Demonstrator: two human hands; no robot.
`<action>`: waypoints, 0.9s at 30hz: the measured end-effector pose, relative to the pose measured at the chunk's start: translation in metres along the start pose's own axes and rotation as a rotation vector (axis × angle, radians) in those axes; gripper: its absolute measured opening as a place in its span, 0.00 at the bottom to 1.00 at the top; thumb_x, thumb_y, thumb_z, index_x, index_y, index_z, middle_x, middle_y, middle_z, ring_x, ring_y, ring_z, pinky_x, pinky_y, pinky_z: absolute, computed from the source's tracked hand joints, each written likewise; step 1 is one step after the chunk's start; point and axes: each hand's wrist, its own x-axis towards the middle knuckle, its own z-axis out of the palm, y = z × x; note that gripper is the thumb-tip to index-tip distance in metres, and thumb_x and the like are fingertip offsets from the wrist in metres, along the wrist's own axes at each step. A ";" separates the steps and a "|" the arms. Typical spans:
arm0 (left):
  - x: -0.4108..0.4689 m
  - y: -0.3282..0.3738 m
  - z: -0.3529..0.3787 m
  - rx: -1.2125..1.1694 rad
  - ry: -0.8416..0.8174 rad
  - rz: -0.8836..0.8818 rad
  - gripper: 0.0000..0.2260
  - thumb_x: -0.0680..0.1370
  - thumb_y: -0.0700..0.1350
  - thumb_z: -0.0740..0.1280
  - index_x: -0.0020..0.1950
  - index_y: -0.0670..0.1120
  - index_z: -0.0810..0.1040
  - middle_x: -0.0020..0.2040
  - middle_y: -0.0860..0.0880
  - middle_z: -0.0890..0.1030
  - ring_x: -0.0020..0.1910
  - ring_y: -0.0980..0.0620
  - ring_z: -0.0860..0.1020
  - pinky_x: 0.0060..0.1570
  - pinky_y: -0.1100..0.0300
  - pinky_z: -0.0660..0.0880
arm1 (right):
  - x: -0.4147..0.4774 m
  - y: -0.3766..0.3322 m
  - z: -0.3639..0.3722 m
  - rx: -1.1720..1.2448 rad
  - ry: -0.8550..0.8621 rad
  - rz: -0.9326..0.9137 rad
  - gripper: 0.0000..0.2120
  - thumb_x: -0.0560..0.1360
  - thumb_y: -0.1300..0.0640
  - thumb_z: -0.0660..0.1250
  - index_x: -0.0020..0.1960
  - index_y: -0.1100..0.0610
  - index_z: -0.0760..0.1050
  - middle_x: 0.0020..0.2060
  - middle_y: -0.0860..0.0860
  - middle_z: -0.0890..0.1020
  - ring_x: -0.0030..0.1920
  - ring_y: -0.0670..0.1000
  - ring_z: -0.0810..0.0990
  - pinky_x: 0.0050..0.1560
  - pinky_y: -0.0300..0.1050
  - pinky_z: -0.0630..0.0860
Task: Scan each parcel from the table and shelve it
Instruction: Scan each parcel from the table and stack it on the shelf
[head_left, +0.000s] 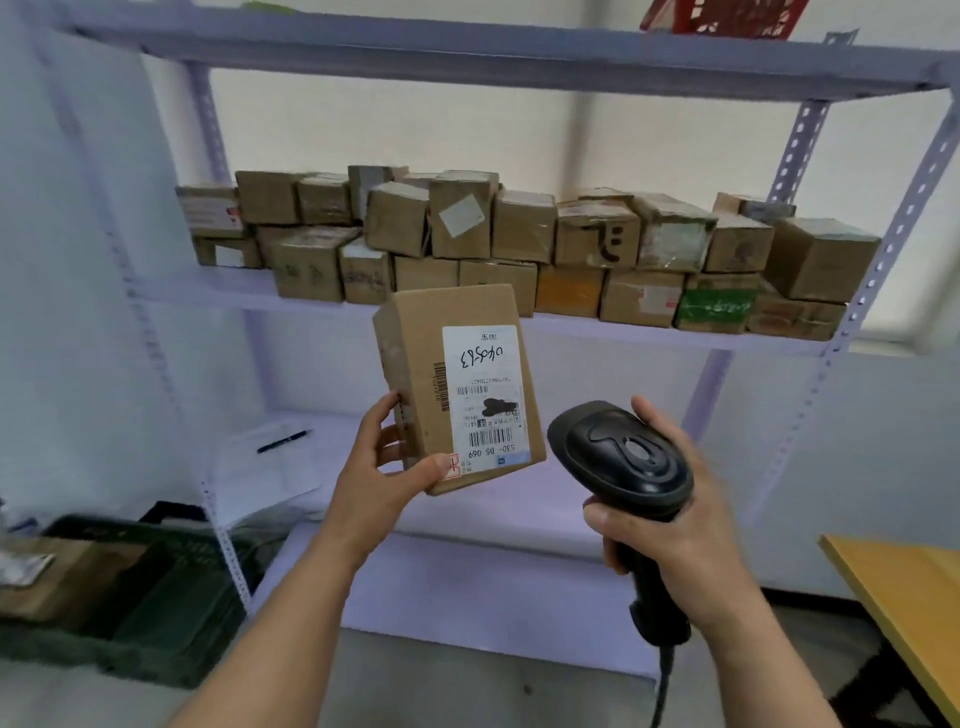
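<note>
**Parcel raised for the scan, shelf nearly full**

Just below the middle shelf (649, 332), the left hand (384, 467) has its grip on the parcel (457, 384) at one lower corner, label (485, 395) facing the camera. The right hand (675, 519) grips the scanner (623, 457), also below the shelf. A one-corner hold could let the box twist, and the thumb sits near the lowest barcode. Stacked boxes (519, 228) fill the shelf. Bare board shows only at its left end, with open air above the stack.
</note>
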 end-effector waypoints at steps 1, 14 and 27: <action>0.002 0.000 -0.006 0.007 0.027 0.003 0.44 0.55 0.63 0.72 0.70 0.63 0.63 0.60 0.56 0.77 0.56 0.64 0.76 0.41 0.72 0.72 | 0.008 0.002 0.004 0.008 -0.024 -0.002 0.45 0.59 0.68 0.80 0.64 0.32 0.71 0.50 0.48 0.83 0.26 0.59 0.76 0.26 0.48 0.75; 0.048 -0.011 -0.125 0.080 0.307 0.009 0.43 0.57 0.62 0.73 0.71 0.64 0.63 0.62 0.53 0.77 0.59 0.55 0.77 0.56 0.54 0.75 | 0.084 0.022 0.083 0.022 -0.235 0.010 0.43 0.58 0.65 0.77 0.63 0.30 0.70 0.49 0.48 0.83 0.27 0.59 0.78 0.29 0.47 0.77; 0.206 -0.005 -0.282 0.032 0.322 0.002 0.32 0.67 0.54 0.71 0.69 0.64 0.64 0.52 0.53 0.82 0.53 0.52 0.80 0.59 0.48 0.75 | 0.173 0.029 0.233 -0.029 -0.186 0.018 0.44 0.59 0.63 0.77 0.67 0.31 0.68 0.51 0.52 0.83 0.27 0.59 0.78 0.29 0.48 0.77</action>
